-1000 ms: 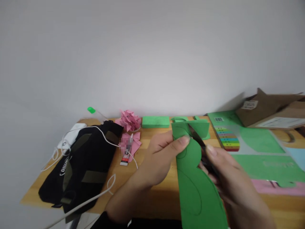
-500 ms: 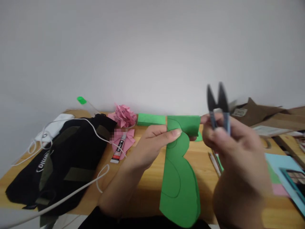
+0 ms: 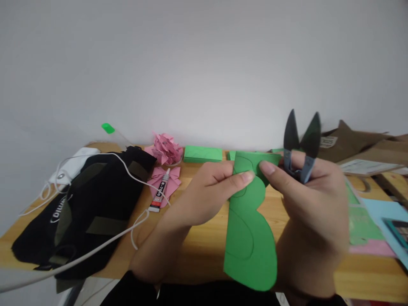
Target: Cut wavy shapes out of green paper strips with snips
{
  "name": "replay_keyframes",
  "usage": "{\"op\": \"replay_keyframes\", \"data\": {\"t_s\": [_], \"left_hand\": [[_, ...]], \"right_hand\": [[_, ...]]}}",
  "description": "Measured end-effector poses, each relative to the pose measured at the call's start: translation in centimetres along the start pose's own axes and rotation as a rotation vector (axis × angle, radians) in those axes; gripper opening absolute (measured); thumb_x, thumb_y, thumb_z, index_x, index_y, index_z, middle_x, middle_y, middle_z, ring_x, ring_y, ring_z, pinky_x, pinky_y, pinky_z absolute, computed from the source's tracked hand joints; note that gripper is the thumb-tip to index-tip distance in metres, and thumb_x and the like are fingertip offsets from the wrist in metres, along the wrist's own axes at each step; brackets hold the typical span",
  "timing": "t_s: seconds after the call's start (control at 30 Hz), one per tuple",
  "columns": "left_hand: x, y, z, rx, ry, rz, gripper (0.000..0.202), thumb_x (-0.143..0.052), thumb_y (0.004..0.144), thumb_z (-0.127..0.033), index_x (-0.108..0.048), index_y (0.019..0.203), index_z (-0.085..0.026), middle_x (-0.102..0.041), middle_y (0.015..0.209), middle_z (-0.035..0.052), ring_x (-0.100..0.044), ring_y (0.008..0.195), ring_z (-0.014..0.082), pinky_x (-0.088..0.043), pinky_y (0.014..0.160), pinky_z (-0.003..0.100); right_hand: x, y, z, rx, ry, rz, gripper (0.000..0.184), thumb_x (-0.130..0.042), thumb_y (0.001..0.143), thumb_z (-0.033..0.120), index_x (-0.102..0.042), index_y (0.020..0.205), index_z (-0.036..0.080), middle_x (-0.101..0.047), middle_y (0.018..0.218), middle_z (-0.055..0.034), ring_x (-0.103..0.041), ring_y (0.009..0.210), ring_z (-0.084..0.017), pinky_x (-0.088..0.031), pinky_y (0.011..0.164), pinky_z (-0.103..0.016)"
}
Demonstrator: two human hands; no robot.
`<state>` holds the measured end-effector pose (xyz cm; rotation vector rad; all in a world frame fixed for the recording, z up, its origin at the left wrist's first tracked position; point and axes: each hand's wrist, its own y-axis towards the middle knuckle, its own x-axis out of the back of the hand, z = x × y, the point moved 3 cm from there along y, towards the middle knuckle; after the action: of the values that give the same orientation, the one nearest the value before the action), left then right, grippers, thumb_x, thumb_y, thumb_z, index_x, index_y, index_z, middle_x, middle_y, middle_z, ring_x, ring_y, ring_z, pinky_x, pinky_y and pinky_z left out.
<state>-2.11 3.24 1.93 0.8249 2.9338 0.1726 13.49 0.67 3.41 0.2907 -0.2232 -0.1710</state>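
My left hand (image 3: 210, 193) pinches the upper edge of a green paper piece (image 3: 250, 231) with curved cut sides and pencil lines on it. My right hand (image 3: 310, 199) grips small black thread snips (image 3: 301, 142), blades apart and pointing up, while its thumb also presses on the top of the green paper. The paper hangs down in front of me over the wooden table (image 3: 204, 250).
A black bag (image 3: 86, 208) with a white cable (image 3: 105, 248) lies at left. A glue tube (image 3: 160, 193), pink paper pieces (image 3: 165, 151) and a green paper block (image 3: 202, 154) lie behind. Brown paper bags (image 3: 360, 146) and coloured sheets (image 3: 366, 221) lie at right.
My right hand pulled the snips out of the paper and raised them, then came back so its thumb touches the paper top. The view shifted slightly.
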Motion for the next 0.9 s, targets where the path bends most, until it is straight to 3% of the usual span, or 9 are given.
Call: {"op": "replay_keyframes", "data": {"t_s": [0.17, 0.37, 0.53, 0.67, 0.9], "left_hand": [[-0.5, -0.2, -0.1, -0.121, 0.195, -0.046, 0.036, -0.053, 0.097, -0.033, -0.056, 0.065, -0.017, -0.052, 0.065, -0.0007, -0.047, 0.062, 0.0114, -0.039, 0.059, 0.026], [-1.0, -0.6, -0.7, -0.287, 0.412, -0.133, 0.031, -0.052, 0.095, -0.023, -0.059, 0.066, -0.015, -0.060, 0.070, 0.0014, -0.054, 0.067, 0.0124, -0.042, 0.066, 0.028], [-1.3, -0.6, -0.9, -0.378, 0.488, -0.162, 0.031, -0.054, 0.094, -0.020, -0.055, 0.064, -0.016, -0.063, 0.076, 0.0026, -0.058, 0.072, 0.0126, -0.045, 0.068, 0.027], [-1.3, -0.6, -0.9, -0.402, 0.498, -0.123, 0.022, -0.051, 0.096, -0.018, -0.059, 0.076, -0.016, -0.064, 0.082, 0.0016, -0.059, 0.077, 0.0119, -0.045, 0.072, 0.026], [-1.4, -0.6, -0.3, -0.407, 0.447, -0.182, 0.039, -0.041, 0.103, -0.030, -0.038, 0.066, -0.020, -0.043, 0.066, -0.0016, -0.045, 0.064, 0.0125, -0.035, 0.063, 0.031]], "right_hand": [[0.1, -0.2, -0.8, -0.056, 0.020, -0.033, 0.041, -0.077, 0.083, 0.036, -0.049, 0.056, 0.022, -0.037, 0.060, 0.0037, -0.041, 0.058, -0.014, -0.036, 0.054, -0.029], [-0.3, -0.2, -1.3, -0.017, 0.187, -0.069, 0.041, -0.075, 0.084, 0.027, -0.045, 0.057, 0.022, -0.032, 0.062, 0.0047, -0.031, 0.055, -0.012, -0.031, 0.052, -0.029], [-0.5, -0.1, -1.4, -0.032, 0.235, -0.045, 0.033, -0.074, 0.084, 0.026, -0.054, 0.059, 0.021, -0.034, 0.061, 0.0052, -0.034, 0.054, -0.011, -0.030, 0.051, -0.028], [-0.3, -0.3, -1.5, -0.045, 0.223, -0.086, 0.016, -0.078, 0.082, 0.028, -0.066, 0.074, 0.021, -0.039, 0.061, 0.0056, -0.039, 0.054, -0.011, -0.030, 0.049, -0.027], [-0.2, -0.6, -1.4, -0.068, 0.226, -0.110, 0.013, -0.079, 0.082, 0.032, -0.070, 0.080, 0.023, -0.036, 0.061, 0.0058, -0.038, 0.055, -0.012, -0.030, 0.052, -0.028]]}}
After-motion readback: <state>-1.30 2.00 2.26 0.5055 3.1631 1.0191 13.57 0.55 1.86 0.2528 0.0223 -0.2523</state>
